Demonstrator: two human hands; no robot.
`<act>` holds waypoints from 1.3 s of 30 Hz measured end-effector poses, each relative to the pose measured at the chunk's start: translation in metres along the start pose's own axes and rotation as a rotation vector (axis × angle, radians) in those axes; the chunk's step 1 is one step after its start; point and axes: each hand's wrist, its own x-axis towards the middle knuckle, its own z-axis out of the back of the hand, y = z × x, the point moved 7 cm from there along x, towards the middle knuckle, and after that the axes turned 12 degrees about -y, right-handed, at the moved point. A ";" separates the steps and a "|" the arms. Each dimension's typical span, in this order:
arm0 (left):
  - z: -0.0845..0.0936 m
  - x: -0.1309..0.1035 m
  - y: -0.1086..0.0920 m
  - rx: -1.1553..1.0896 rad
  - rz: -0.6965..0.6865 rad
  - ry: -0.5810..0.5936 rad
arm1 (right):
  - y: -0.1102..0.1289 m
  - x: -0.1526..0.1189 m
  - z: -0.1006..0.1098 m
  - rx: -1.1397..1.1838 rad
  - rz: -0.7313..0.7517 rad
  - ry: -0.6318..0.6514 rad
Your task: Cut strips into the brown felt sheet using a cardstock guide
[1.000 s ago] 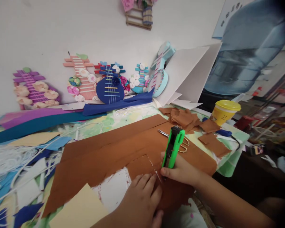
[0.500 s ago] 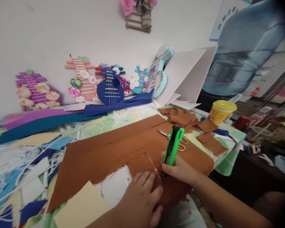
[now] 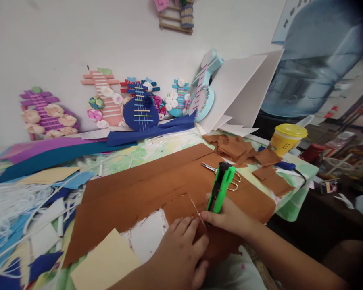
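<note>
My right hand is closed around a green and black utility knife, held steeply upright over the brown sheet. The knife's lower tip is hidden behind my fingers, close to a pale cut line in the sheet. Just left of it, my left hand lies flat with fingers stretched out, pressing on the brown surface. Beside that hand a white patch shows where the brown covering is absent. Gold-handled scissors rest on the sheet beyond the knife. A cream paper piece overlaps the near left edge.
Brown scraps and a yellow-lidded cup sit at the back right, near a large water bottle. White cord and paper pieces crowd the left. Decorated instrument-shaped crafts lean along the wall.
My right hand and the knife have shifted slightly, with the thumb now further left and the knife's tip hidden. My left hand stays in place. The camera view has moved a little.
</note>
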 end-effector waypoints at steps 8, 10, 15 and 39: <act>0.001 0.001 0.000 -0.037 0.013 -0.010 | 0.004 -0.007 -0.006 -0.124 0.043 0.047; 0.001 0.002 0.001 -0.042 0.023 -0.009 | 0.005 -0.007 -0.006 -0.122 0.041 0.046; 0.003 0.001 0.000 -0.023 0.026 0.001 | 0.006 -0.005 -0.001 0.031 0.051 0.019; 0.006 0.001 -0.001 -0.041 0.039 0.003 | 0.004 -0.005 0.001 0.086 0.027 0.022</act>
